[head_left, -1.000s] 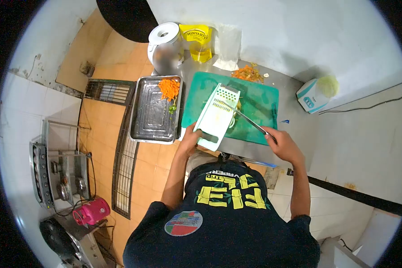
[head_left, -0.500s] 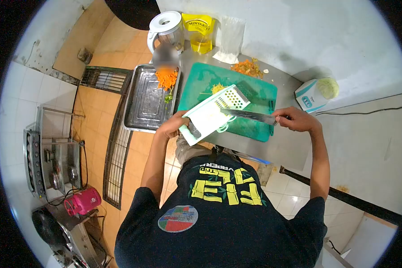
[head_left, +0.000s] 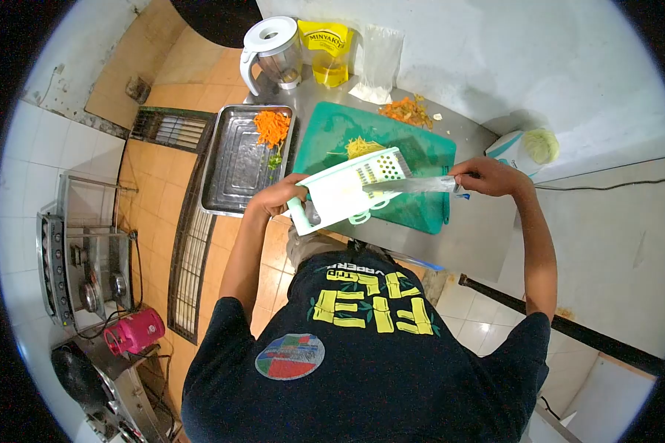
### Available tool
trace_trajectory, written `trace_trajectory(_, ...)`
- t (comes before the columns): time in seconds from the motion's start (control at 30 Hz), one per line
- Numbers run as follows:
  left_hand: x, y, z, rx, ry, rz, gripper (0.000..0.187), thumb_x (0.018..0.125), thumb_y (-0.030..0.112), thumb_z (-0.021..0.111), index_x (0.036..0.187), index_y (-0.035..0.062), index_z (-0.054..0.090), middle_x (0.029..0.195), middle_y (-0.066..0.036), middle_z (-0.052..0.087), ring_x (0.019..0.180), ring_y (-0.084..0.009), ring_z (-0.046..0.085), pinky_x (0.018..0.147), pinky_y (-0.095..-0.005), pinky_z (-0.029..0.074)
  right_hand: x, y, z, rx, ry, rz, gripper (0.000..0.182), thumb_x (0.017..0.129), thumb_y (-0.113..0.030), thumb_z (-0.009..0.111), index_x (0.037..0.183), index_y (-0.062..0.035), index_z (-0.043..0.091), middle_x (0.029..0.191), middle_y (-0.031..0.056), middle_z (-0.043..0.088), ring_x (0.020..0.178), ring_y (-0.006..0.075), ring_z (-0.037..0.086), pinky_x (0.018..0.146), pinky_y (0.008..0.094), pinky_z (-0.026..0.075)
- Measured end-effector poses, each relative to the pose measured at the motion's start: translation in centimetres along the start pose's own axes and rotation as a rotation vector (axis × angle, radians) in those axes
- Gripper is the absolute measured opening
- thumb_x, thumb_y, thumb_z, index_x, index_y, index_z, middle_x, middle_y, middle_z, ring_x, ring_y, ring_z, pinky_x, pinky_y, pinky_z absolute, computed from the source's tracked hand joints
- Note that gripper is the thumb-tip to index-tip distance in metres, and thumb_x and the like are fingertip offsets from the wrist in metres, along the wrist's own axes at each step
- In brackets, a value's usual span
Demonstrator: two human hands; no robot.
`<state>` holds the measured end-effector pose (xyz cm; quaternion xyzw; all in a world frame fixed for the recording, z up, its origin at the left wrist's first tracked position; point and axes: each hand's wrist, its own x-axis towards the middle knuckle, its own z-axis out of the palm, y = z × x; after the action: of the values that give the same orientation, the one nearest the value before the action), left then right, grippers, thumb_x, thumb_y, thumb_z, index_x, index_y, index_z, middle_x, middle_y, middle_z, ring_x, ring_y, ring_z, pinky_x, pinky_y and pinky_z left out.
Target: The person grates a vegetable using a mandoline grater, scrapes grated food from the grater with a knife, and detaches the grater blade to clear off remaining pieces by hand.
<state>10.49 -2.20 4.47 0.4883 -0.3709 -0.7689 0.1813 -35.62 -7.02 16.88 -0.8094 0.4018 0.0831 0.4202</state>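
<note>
My left hand (head_left: 279, 196) grips the handle end of a pale green grater (head_left: 340, 190), which is tilted over the green cutting board (head_left: 421, 210). My right hand (head_left: 488, 177) is closed on the handle of a knife (head_left: 414, 184). The blade lies along the grater's face, near its slots and holes. Just beyond the grater, a pile of yellow shreds (head_left: 363, 148) rests on the board. The knife's handle is mostly hidden in my fingers.
Left of the board is a metal tray (head_left: 236, 166) with orange shreds (head_left: 272, 127) and green pieces. Behind stand a blender jug (head_left: 273, 55), a yellow pouch (head_left: 328, 55) and a clear bag (head_left: 379, 63). Orange scraps (head_left: 408, 112) and a cabbage (head_left: 541, 145) are at right.
The grater has turned flatter and shifted slightly left with my left hand. My right hand has moved up a little, and the knife blade has rolled to show a brighter side.
</note>
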Motion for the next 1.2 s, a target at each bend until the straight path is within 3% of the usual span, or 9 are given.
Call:
trace_trajectory(0.3, -0.9, 1.5, 1.4, 0.050, 0.173, -0.008, 0.056, 0.074, 0.006, 0.055, 0.129, -0.0071, 0.053, 0.086, -0.009, 0.062, 0.064, -0.0158, 0.062, 0.051, -0.0279, 0.051, 0.7, 2.2, 1.1, 0.200, 0.065, 0.105, 0.038, 0.098, -0.033, 0.054, 0.120, -0.0030, 0.063, 0.079, 0.0050, 0.061, 0.074, 0.0135, 0.056, 0.069, 0.0325, 0.050)
trace_trajectory(0.4, -0.4, 1.1, 1.2, 0.040, 0.168, 0.005, 0.058, 0.077, 0.002, 0.053, 0.133, -0.0097, 0.047, 0.094, -0.013, 0.063, 0.070, -0.0160, 0.063, 0.058, -0.0279, 0.054, 0.8, 2.8, 2.1, 0.376, 0.122, 0.116, 0.036, 0.098, -0.033, 0.054, 0.117, -0.0034, 0.062, 0.074, 0.0042, 0.057, 0.070, 0.0133, 0.053, 0.065, 0.0320, 0.047)
trace_trajectory(0.5, 1.2, -1.0, 1.1, 0.021, 0.165, 0.091, 0.059, 0.078, 0.001, 0.052, 0.135, -0.0087, 0.048, 0.096, -0.012, 0.064, 0.074, -0.0164, 0.063, 0.062, -0.0282, 0.053, 1.0, 2.7, 3.6, 0.294, 0.199, 0.154, 0.032, 0.098, -0.032, 0.054, 0.108, -0.0029, 0.062, 0.073, 0.0047, 0.055, 0.069, 0.0136, 0.052, 0.065, 0.0326, 0.046)
trace_trajectory(0.6, 1.5, -2.8, 3.4, -0.038, 0.281, 0.168, 0.057, 0.079, 0.000, 0.049, 0.135, -0.0074, 0.051, 0.100, -0.013, 0.066, 0.079, -0.0185, 0.063, 0.067, -0.0293, 0.052, 1.8, 2.9, 8.8, 0.276, 0.461, 0.210, 0.030, 0.098, -0.031, 0.054, 0.100, -0.0019, 0.062, 0.072, 0.0079, 0.055, 0.067, 0.0157, 0.051, 0.066, 0.0340, 0.046)
trace_trajectory(0.77, 3.8, -7.5, 4.0, -0.109, 0.304, 0.195, 0.052, 0.082, -0.002, 0.046, 0.134, -0.0065, 0.052, 0.107, -0.017, 0.068, 0.084, -0.0213, 0.067, 0.070, -0.0330, 0.056, 2.6, 1.2, 13.9, 0.351, 0.462, 0.318, 0.031, 0.097, -0.031, 0.055, 0.100, -0.0014, 0.064, 0.082, 0.0171, 0.064, 0.075, 0.0268, 0.062, 0.073, 0.0378, 0.049)
trace_trajectory(0.8, 4.0, -7.8, 4.2, -0.121, 0.322, 0.204, 0.052, 0.082, -0.001, 0.046, 0.134, -0.0070, 0.052, 0.107, -0.017, 0.068, 0.083, -0.0214, 0.067, 0.069, -0.0330, 0.056, 2.6, 1.0, 14.4, 0.368, 0.467, 0.323, 0.032, 0.097, -0.032, 0.056, 0.100, -0.0014, 0.065, 0.086, 0.0192, 0.067, 0.078, 0.0298, 0.065, 0.074, 0.0390, 0.049)
trace_trajectory(0.9, 4.2, -7.4, 4.8, -0.142, 0.365, 0.194, 0.052, 0.082, 0.002, 0.047, 0.133, -0.0090, 0.052, 0.106, -0.017, 0.068, 0.081, -0.0221, 0.068, 0.065, -0.0331, 0.057, 3.6, 2.8, 16.5, 0.262, 0.651, 0.197, 0.031, 0.099, -0.030, 0.053, 0.092, -0.0016, 0.063, 0.070, 0.0093, 0.058, 0.062, 0.0167, 0.053, 0.060, 0.0318, 0.043)
trace_trajectory(1.0, 6.2, -7.9, 3.7, -0.098, 0.426, 0.260, 0.052, 0.082, 0.002, 0.047, 0.133, -0.0086, 0.052, 0.103, -0.017, 0.068, 0.079, -0.0222, 0.068, 0.061, -0.0325, 0.057, 4.0, 3.7, 15.6, 0.260, 0.572, 0.280, 0.032, 0.098, -0.030, 0.054, 0.095, -0.0003, 0.064, 0.074, 0.0109, 0.061, 0.064, 0.0181, 0.055, 0.062, 0.0337, 0.044)
trace_trajectory(1.2, 7.1, -6.3, 3.6, -0.153, 0.384, 0.162, 0.044, 0.089, 0.006, 0.051, 0.131, -0.0084, 0.053, 0.095, -0.015, 0.067, 0.063, -0.0202, 0.065, 0.048, -0.0322, 0.053, 5.9, 6.4, 13.9, 0.295, 0.534, 0.221, 0.035, 0.098, -0.032, 0.055, 0.095, 0.0014, 0.063, 0.070, 0.0075, 0.059, 0.062, 0.0162, 0.053, 0.060, 0.0326, 0.044)
